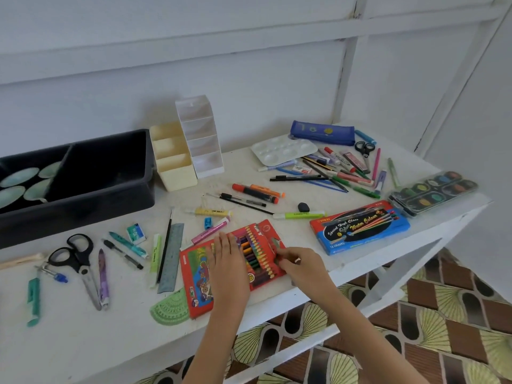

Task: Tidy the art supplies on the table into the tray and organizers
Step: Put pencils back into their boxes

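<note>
A red box of coloured pencils (pixel 198 281) lies at the table's front edge, its window showing the pencil tips. My left hand (pixel 228 261) rests flat on the box with straight fingers. My right hand (pixel 299 266) pinches the box's right edge near its open flap. A black tray (pixel 91 195) stands at the back left, with a cream organizer (pixel 174 162) and a white organizer (pixel 201 134) beside it.
Black scissors (pixel 77 261), a ruler (pixel 171 256), a green protractor (pixel 170 310) and pens lie at the left. A blue watercolour box (pixel 360 228), a paint set (pixel 433 192), a palette (pixel 284 149), a blue pencil case (pixel 322 131) and several pens lie at the right.
</note>
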A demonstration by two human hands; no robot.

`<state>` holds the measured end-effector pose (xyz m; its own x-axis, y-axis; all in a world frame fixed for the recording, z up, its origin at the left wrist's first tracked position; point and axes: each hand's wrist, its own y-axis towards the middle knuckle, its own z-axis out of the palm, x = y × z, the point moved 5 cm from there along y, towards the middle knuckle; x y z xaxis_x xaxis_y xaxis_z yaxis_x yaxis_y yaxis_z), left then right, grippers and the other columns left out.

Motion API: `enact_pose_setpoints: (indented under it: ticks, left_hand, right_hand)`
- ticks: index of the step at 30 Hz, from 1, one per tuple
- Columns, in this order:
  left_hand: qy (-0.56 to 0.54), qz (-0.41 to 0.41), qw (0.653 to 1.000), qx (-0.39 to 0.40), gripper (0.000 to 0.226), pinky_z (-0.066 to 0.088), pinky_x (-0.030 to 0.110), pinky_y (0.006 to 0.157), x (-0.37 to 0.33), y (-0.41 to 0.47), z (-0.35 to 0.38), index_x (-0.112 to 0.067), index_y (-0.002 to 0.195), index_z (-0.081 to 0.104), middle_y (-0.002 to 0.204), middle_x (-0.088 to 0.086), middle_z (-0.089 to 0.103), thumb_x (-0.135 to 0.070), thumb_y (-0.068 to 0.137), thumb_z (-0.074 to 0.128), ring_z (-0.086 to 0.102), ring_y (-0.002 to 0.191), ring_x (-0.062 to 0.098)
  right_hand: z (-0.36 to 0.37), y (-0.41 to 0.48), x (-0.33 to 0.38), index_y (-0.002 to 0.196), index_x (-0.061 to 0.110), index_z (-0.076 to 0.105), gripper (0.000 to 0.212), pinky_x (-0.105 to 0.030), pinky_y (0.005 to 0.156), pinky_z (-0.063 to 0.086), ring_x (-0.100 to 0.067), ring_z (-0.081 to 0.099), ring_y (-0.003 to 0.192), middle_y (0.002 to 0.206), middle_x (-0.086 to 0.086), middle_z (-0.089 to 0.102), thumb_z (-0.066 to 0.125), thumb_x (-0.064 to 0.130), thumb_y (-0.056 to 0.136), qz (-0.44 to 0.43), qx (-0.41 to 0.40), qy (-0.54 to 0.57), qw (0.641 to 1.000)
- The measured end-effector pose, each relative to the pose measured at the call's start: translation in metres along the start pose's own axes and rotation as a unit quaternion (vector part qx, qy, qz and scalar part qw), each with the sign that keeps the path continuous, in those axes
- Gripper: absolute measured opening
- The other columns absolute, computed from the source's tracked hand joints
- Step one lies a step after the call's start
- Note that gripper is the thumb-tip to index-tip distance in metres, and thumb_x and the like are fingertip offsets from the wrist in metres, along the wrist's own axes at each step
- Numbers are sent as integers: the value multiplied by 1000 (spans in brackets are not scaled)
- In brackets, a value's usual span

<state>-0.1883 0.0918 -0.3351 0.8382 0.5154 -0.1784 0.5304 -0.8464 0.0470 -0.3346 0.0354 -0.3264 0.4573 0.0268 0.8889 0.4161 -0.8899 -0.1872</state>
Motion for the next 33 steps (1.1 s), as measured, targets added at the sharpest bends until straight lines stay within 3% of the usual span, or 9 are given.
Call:
enact_pose_setpoints:
  ticks: [5,8,10,12,15,19,24,28,33]
  left_hand:
    - [-113,31,992,-54,48,18,36,117,-32,4,-16,-11,144,32,151,9,31,-13,97,42,27,140,22]
    - [-166,60,978,-113,36,41,40,103,-57,16,-21,-7,126,56,127,12,58,-8,90,56,53,118,28]
    - [-195,82,967,-143,31,45,38,94,-76,29,-23,-7,117,62,113,10,65,-5,86,60,60,106,26]
    - [-211,100,959,-157,28,46,36,91,-94,44,-26,-8,114,63,109,8,67,-4,87,60,61,102,24]
    - [-219,127,956,-150,27,45,32,91,-124,70,-28,-9,116,63,110,7,66,-7,89,57,60,104,23]
    - [-213,164,954,-133,29,42,31,93,-164,102,-26,-8,121,60,115,8,64,-9,93,53,58,108,23]
    - [-196,206,953,-106,33,40,30,96,-204,142,-14,-10,127,54,122,6,60,-10,95,48,54,114,20]
    - [-161,224,958,-74,36,37,30,98,-224,163,3,-13,131,51,125,3,57,-11,95,46,50,117,18]
    - [-103,228,966,-70,36,32,31,102,-233,174,21,-13,131,52,126,4,56,-12,96,47,47,121,21]
  right_hand:
    - [-31,13,5,104,24,66,25,-30,52,47,-13,47,53,82,2,64,54,7,89,-46,-79,-2,996]
    - [-60,29,5,95,23,69,21,-37,60,52,-15,50,56,81,-1,67,57,7,88,-52,-103,-6,993]
    - [-84,42,2,94,18,70,15,-30,59,53,-11,53,57,78,-1,67,59,9,89,-54,-130,-16,990]
    - [-110,57,-3,96,14,71,14,-12,50,44,-5,55,55,78,-1,67,60,8,89,-48,-153,-18,987]
    - [-145,84,-11,98,15,71,16,-8,49,40,-5,56,59,82,2,66,60,10,88,-39,-178,-41,982]
    - [-175,121,-14,97,14,71,14,-21,66,47,-13,61,76,90,-1,69,61,15,88,-36,-197,-108,974]
    - [-189,159,-14,93,11,73,18,-35,71,54,-20,64,79,92,-5,71,59,22,90,-18,-178,-202,963]
    - [-193,174,-12,102,15,70,18,-27,65,45,-21,64,90,105,2,66,59,25,92,-14,-165,-265,950]
    - [-190,184,-22,99,20,71,19,-33,73,53,-19,63,91,103,2,66,60,32,90,-26,-133,-302,944]
